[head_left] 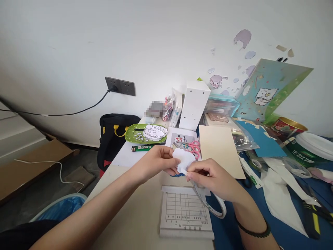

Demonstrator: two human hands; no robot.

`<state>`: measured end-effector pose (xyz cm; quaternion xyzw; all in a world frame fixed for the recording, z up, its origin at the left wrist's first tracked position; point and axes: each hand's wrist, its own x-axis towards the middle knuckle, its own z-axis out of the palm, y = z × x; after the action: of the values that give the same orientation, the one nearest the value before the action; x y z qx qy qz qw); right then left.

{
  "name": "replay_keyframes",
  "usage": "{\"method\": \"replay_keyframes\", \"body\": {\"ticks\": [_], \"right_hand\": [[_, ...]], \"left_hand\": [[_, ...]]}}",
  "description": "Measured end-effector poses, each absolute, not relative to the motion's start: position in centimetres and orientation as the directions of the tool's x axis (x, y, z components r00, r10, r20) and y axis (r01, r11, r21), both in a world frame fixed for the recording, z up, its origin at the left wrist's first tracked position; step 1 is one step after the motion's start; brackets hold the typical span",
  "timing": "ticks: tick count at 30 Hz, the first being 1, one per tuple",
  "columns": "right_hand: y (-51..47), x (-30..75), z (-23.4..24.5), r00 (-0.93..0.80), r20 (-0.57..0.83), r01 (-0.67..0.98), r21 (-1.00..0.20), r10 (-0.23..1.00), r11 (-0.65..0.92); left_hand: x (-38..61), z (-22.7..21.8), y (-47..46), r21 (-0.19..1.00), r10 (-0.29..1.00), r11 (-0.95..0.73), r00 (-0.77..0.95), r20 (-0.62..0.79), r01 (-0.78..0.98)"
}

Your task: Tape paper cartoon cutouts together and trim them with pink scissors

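My left hand [162,159] pinches a white cloud-shaped paper cutout [184,158] by its left edge, between thumb and fingers. At the cutout's lower right edge, my right hand [208,175] has thumb and forefinger closed on a narrow white strip of tape. A thin roll of white tape [218,214] hangs beneath my right hand. Below both hands lies a pad printed with a grid form [182,211]. Pink-handled scissors [194,147] rest on a printed sheet just behind the cutout, partly covered by it.
A green tray [130,133] with paper cutouts stands at the back left, a green utility knife [142,148] before it. Beige card [218,149] lies right of centre. A white tub [312,146], white scraps [281,198] and yellow-black handled pliers [311,218] crowd the right. A bin [62,205] sits lower left.
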<state>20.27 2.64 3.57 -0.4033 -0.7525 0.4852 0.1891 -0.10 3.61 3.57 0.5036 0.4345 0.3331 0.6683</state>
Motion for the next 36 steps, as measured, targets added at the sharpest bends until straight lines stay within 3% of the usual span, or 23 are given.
{"method": "replay_keyframes", "body": {"ticks": [11, 36], "right_hand": [[2.44, 19.78, 3.64, -0.607, -0.159, 0.489, -0.847, 0.778, 0.208], [2.31, 19.7, 3.65, -0.601, -0.147, 0.474, -0.857, 0.785, 0.202]], "left_hand": [[-0.11, 3.91, 3.57, 0.956, 0.871, 0.294, 0.412, -0.268, 0.001], [-0.05, 4.16, 3.35, 0.953, 0.871, 0.302, 0.399, -0.288, 0.027]]}}
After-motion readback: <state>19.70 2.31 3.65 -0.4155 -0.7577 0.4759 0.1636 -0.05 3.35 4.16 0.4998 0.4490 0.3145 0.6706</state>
